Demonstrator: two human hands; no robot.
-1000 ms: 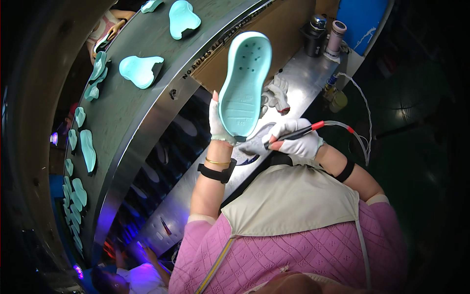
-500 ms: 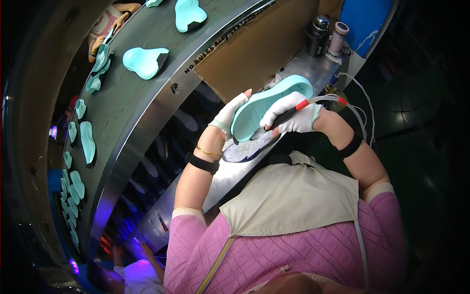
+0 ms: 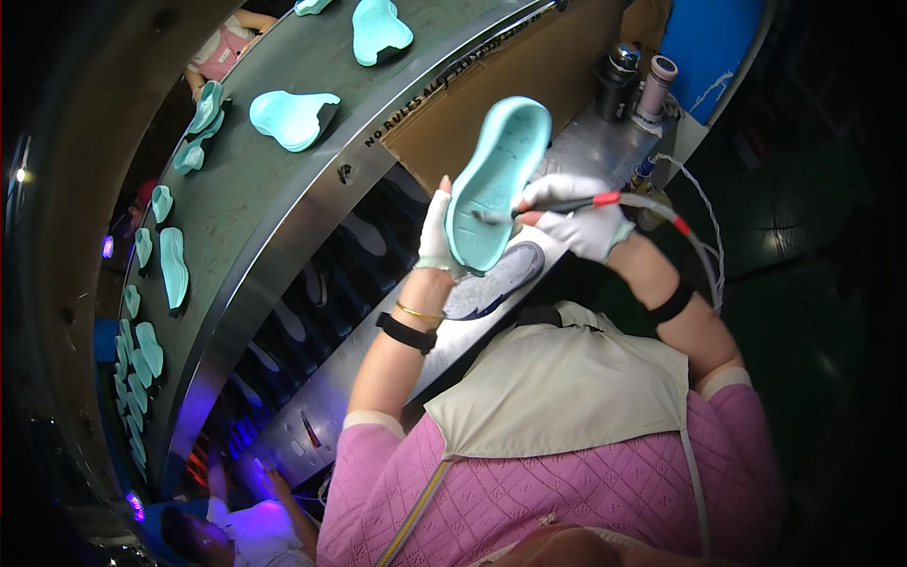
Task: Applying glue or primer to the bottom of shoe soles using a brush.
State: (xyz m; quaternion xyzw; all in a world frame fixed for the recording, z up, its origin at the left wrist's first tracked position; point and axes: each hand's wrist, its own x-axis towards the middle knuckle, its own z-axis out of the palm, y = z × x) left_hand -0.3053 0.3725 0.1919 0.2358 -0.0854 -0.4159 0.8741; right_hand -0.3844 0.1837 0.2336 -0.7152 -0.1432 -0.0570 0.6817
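My left hand [image 3: 436,232], in a white fingerless glove, grips a turquoise shoe sole [image 3: 510,142] by its left edge near the lower end. The sole is tilted up, with its hollow inner side showing. In my gloved right hand [image 3: 584,225] is a slim black-handled brush [image 3: 567,204] with red bands and a clear tube trailing from it. The brush tip lies over the lower part of the sole's hollow, seemingly touching it. Beneath the sole, a grey-white shoe piece with a dark rim [image 3: 501,282] rests on the metal bench, partly hidden.
Along the left, a curved green conveyor [image 3: 227,180] carries several turquoise soles [image 3: 288,118]. Shoe pieces sit in dark racks [image 3: 326,255] below its metal edge. A black flask [image 3: 619,83] and a pink bottle [image 3: 655,87] stand at the back right. Co-workers are at the far and lower left.
The sole has swung more upright and its hollow faces me more. My right hand has moved slightly right, and the brush tip is now over the sole's inside.
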